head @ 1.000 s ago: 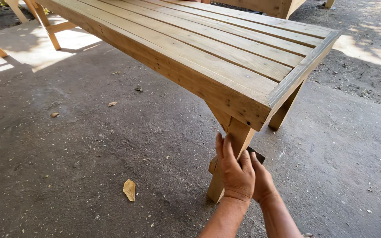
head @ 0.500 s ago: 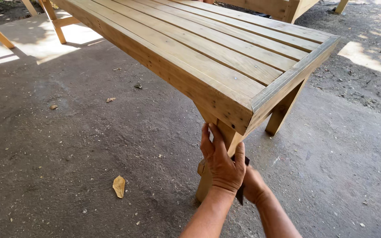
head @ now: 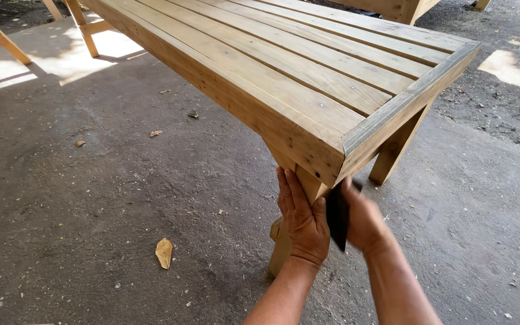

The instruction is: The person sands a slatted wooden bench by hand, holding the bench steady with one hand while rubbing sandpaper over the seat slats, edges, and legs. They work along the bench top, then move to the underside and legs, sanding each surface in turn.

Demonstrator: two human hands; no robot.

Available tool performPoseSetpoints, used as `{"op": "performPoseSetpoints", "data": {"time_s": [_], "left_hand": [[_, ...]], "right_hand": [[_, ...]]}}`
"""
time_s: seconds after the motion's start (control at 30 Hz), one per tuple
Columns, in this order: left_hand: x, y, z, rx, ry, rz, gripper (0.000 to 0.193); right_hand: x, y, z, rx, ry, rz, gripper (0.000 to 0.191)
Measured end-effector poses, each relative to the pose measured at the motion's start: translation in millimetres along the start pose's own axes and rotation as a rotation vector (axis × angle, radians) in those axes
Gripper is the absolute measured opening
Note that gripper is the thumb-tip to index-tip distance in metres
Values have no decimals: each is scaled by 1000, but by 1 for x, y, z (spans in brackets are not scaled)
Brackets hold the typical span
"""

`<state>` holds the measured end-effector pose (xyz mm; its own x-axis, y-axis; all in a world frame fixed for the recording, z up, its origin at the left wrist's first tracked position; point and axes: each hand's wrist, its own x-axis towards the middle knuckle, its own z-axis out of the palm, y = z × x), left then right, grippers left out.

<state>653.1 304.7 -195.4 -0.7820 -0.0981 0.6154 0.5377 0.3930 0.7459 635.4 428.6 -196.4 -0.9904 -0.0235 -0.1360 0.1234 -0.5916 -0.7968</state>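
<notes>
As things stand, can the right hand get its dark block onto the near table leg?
Probably yes: the right hand holds the dark block right beside the near table leg, nothing between them; the left hand covers only the leg's other face.

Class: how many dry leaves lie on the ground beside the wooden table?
1 clear dry leaf, on the concrete left of the table leg held by the left hand. Smaller brown bits farther left may be leaf scraps.

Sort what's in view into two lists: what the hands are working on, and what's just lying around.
In hand:
left hand gripping the slanted wooden table leg
right hand holding a dark flat sanding block against that leg
slatted wooden table

Lying about:
dry yellow leaf on the concrete floor
far table leg
</notes>
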Motion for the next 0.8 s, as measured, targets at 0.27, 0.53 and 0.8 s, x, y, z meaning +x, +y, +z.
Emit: {"op": "performPoseSetpoints", "data": {"time_s": [0.27,0.53,0.8], "left_hand": [[0,0,1,-19,-1,-3,77],[-1,1,1,-31,7,16,77],[-2,0,-3,-115,-18,8,82]], "right_hand": [[3,-2,7,-75,165,135,50],[5,-15,10,58,-4,-102,56],[-25,16,28,58,206,110,54]]}}
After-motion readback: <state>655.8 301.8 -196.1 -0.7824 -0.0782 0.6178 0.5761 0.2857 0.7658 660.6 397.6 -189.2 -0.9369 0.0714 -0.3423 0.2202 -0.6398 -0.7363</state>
